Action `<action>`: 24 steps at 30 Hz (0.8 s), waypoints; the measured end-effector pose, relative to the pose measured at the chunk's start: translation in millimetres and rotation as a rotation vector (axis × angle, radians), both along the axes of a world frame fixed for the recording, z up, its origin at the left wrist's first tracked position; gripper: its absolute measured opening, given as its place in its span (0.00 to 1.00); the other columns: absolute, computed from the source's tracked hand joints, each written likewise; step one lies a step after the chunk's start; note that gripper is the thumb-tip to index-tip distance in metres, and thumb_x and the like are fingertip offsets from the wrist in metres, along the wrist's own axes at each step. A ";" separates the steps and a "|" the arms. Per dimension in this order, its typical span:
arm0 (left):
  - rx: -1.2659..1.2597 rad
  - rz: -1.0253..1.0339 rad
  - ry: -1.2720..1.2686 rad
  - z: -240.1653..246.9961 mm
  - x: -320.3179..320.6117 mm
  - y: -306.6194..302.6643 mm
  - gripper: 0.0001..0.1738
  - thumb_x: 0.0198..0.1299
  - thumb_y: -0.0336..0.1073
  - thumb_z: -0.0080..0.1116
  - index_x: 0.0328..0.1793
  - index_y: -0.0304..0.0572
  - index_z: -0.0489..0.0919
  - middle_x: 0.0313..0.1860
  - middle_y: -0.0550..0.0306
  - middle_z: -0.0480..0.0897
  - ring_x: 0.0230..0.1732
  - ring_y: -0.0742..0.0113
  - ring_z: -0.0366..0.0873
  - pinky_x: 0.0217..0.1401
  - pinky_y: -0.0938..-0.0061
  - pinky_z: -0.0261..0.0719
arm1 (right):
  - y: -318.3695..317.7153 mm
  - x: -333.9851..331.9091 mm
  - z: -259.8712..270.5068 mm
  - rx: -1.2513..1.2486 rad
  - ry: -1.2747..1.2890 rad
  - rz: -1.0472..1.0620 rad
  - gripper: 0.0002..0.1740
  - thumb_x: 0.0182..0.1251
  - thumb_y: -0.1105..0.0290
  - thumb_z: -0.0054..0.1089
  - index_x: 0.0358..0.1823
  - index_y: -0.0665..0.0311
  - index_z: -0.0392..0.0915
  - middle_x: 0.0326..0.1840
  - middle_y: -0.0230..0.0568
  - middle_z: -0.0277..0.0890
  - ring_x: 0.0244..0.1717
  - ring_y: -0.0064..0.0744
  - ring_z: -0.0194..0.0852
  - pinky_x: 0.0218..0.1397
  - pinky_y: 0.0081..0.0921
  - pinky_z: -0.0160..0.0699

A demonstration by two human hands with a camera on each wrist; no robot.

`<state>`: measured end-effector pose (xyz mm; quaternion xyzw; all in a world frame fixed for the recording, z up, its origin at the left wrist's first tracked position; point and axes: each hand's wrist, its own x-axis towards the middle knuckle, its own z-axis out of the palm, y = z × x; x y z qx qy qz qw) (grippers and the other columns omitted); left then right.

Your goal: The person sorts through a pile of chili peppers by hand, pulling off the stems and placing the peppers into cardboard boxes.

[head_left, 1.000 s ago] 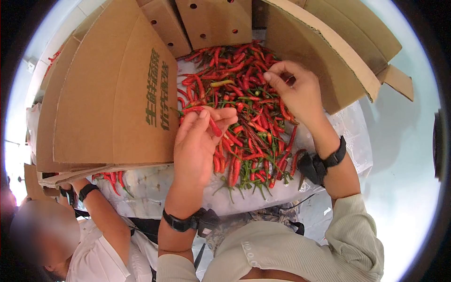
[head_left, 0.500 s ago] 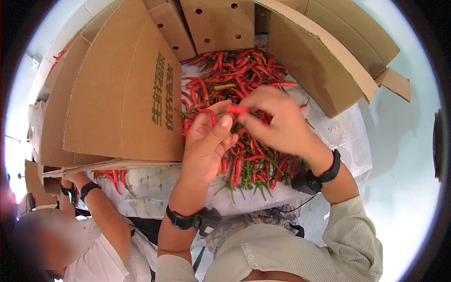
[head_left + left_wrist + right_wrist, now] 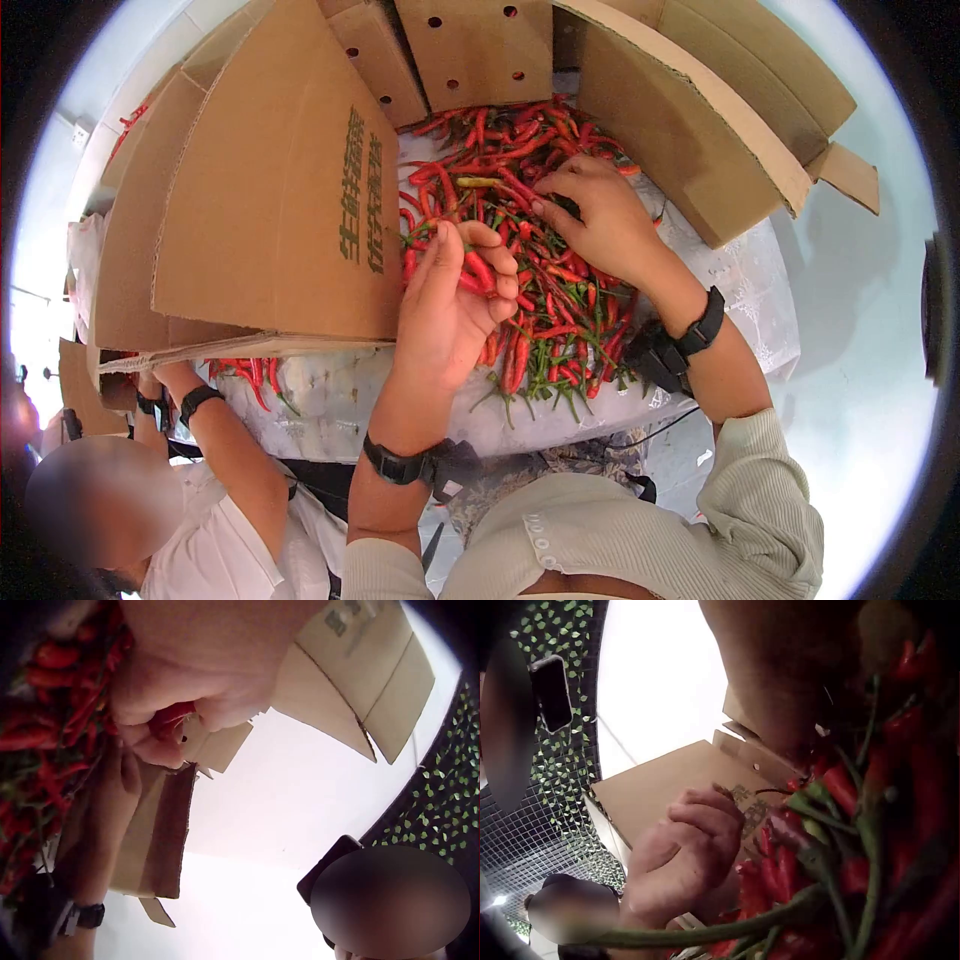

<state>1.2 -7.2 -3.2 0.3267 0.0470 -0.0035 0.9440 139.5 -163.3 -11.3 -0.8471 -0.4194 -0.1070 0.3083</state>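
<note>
Red chili peppers [image 3: 480, 268] lie in my left hand [image 3: 440, 310], its fingers curled round them, palm up, in front of the pile. In the left wrist view a red chili [image 3: 171, 716] shows between its fingers. My right hand [image 3: 605, 220] reaches down over the chili pile [image 3: 545, 300], thumb and fingertips bent right at the peppers; I cannot tell whether they pinch one. A yellowish chili [image 3: 480, 183] lies just left of those fingertips. In the right wrist view, green stems and red peppers [image 3: 784, 870] are close, and the right fingers are hidden.
Cardboard boxes stand round the pile: one with printed characters on the left [image 3: 270, 200], one with holes at the back [image 3: 480, 50], one on the right [image 3: 680, 130]. White patterned cloth [image 3: 740, 290] covers the table. Another person's arm [image 3: 235, 440] and more chilies [image 3: 262, 375] are at lower left.
My right hand came from the pile to the left hand with a red chili, then moved back out to the pile. The left hand has curled more round its chilies.
</note>
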 end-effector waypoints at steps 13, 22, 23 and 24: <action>0.205 -0.097 0.015 -2.8 0.8 -14.0 0.30 0.68 0.59 0.34 0.58 0.42 0.69 0.34 0.61 0.76 0.30 0.73 0.73 0.29 0.80 0.71 | 5.2 -55.4 27.1 0.318 0.312 0.289 0.11 0.50 0.67 0.67 0.27 0.66 0.78 0.32 0.43 0.76 0.34 0.42 0.74 0.40 0.34 0.72; 0.520 0.086 0.005 7.8 -2.7 -14.3 0.18 0.58 0.37 0.62 0.50 0.38 0.71 0.35 0.58 0.79 0.31 0.76 0.74 0.33 0.83 0.71 | -5.1 -51.3 30.6 0.527 0.880 0.304 0.07 0.57 0.71 0.65 0.29 0.66 0.76 0.31 0.34 0.75 0.29 0.18 0.72 0.32 0.17 0.70; 0.527 0.084 0.012 8.6 -2.6 -14.3 0.18 0.57 0.37 0.62 0.49 0.39 0.71 0.35 0.58 0.79 0.31 0.76 0.75 0.33 0.83 0.71 | -5.0 -52.2 30.9 0.537 0.907 0.300 0.07 0.57 0.70 0.65 0.29 0.65 0.77 0.31 0.33 0.74 0.30 0.18 0.71 0.33 0.18 0.69; 0.533 0.083 0.017 9.5 -2.5 -14.1 0.17 0.57 0.37 0.63 0.48 0.39 0.71 0.34 0.57 0.79 0.31 0.76 0.75 0.33 0.83 0.72 | -5.5 -52.2 31.5 0.505 0.787 0.288 0.07 0.57 0.70 0.65 0.29 0.65 0.77 0.30 0.32 0.74 0.30 0.18 0.71 0.33 0.17 0.69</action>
